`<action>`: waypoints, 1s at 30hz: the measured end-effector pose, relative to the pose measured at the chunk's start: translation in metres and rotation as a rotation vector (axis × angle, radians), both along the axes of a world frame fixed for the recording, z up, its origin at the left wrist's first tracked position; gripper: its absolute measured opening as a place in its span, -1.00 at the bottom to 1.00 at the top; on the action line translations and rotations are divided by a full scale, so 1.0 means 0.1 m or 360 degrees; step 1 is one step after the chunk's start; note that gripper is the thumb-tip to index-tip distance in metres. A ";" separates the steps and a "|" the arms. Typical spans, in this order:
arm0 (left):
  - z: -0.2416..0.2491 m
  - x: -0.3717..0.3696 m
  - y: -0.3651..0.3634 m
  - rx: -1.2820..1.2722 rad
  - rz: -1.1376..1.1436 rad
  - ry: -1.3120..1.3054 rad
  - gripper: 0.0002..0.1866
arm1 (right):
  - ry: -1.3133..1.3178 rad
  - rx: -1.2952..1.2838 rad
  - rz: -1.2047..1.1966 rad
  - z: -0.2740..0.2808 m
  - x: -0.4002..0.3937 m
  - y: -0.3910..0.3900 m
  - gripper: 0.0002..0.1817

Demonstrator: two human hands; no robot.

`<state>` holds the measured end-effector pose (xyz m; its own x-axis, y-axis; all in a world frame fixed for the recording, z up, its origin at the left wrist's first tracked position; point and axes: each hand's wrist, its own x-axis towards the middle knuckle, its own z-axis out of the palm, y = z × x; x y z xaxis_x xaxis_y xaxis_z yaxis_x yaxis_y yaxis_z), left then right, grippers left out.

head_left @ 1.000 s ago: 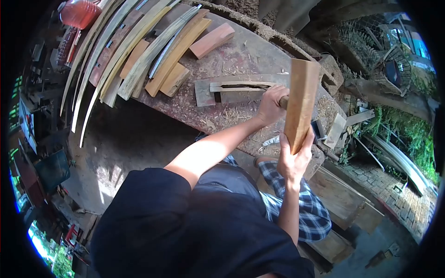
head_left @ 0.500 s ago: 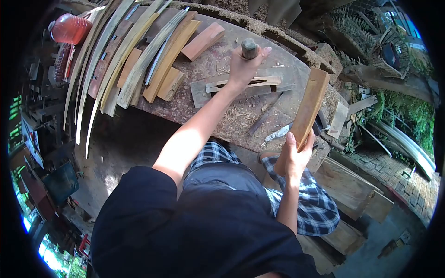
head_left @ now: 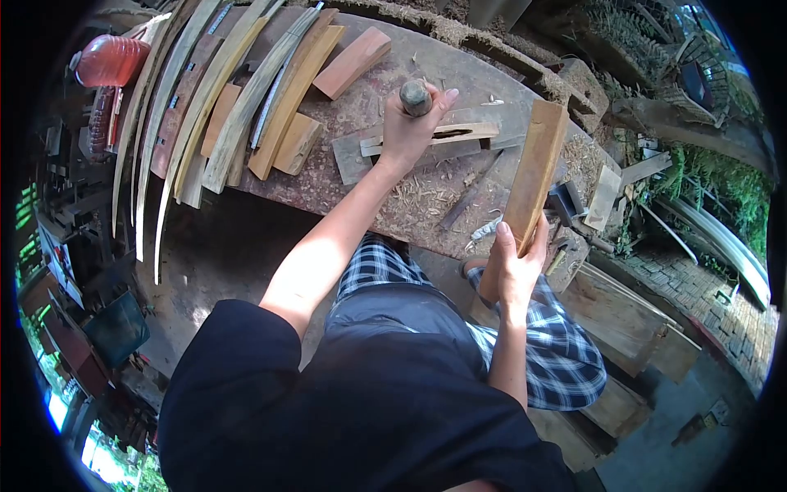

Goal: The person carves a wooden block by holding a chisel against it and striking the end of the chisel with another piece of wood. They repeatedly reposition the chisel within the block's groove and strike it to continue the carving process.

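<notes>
My left hand (head_left: 403,135) is wrapped round the upright handle of a chisel (head_left: 416,98), seen from its butt end; its blade is hidden below the hand. Just right of that hand, a pale narrow wooden piece (head_left: 484,131) with dark slots cut in it lies across a grey board (head_left: 352,164). My right hand (head_left: 518,266) grips the lower end of a long brown wooden block (head_left: 537,164), held up over the bench's right side. The fingers of this hand close round its edges.
Wood chips (head_left: 418,197) litter the workbench (head_left: 328,193). A dark flat bar (head_left: 471,197) and a whitish crumpled thing (head_left: 486,228) lie near its front edge. Curved wooden strips (head_left: 197,107), a reddish block (head_left: 352,61) and a red-filled bottle (head_left: 111,61) are at left.
My left hand has shifted a little left with the chisel, showing more of the slotted piece. The block in my right hand has moved slightly left. The whole view has shifted slightly.
</notes>
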<state>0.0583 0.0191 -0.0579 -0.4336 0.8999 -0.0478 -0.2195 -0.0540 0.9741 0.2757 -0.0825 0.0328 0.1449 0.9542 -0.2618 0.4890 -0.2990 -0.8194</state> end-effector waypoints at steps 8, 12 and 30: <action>-0.01 0.04 -0.04 0.0071 0.0128 -0.0019 -0.71 | 0.0060 -0.0029 0.0003 0.07 -0.05 -0.02 -0.30; -0.02 0.08 -0.10 0.0062 0.0051 0.0068 -0.75 | 0.0009 -0.0013 -0.0003 -0.02 -0.01 -0.05 -0.29; -0.03 0.67 -0.43 0.0309 -0.0045 0.0678 -0.78 | -0.0094 0.0729 0.0332 0.36 -0.21 -0.12 -0.17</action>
